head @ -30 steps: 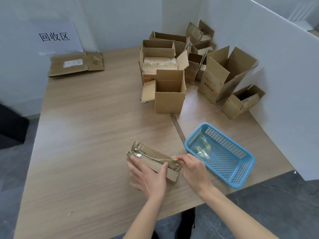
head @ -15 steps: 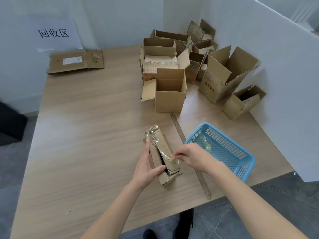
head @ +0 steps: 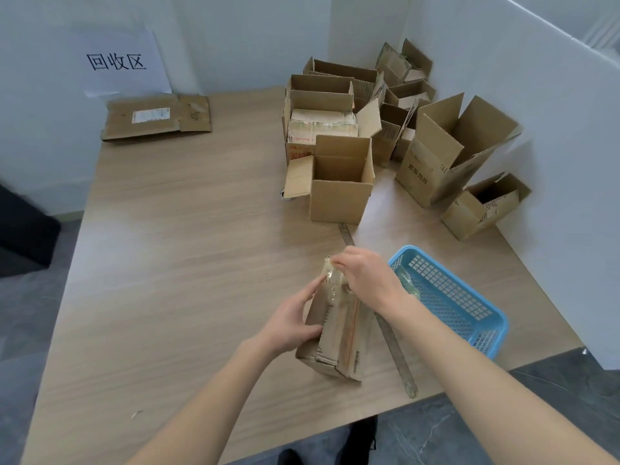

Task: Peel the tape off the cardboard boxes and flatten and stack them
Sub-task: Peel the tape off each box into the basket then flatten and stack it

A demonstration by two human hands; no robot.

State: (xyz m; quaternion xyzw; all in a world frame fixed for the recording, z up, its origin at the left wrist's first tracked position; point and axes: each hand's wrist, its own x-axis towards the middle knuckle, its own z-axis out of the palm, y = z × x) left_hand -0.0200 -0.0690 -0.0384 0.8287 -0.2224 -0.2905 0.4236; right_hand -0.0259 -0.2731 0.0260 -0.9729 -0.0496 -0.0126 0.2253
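A small brown cardboard box (head: 337, 333) lies lengthwise on the wooden table (head: 188, 256), its far end wrapped in clear tape (head: 330, 273). My left hand (head: 292, 317) grips the box's left side, thumb near the lower edge. My right hand (head: 365, 280) reaches over the far end and pinches the tape at the top. A flattened box (head: 156, 117) lies at the far left under a paper sign. Several open boxes (head: 342, 182) stand at the back right.
A blue plastic basket (head: 469, 317) holding crumpled tape sits right of the box. A metal seam strip (head: 392, 344) runs across the table under the box. White partition walls close the right and back. The table's near edge is just below my arms.
The box has turned from lying crosswise to pointing away from me. My right hand has moved from the near end up to the far taped end. My left hand stayed on its side.
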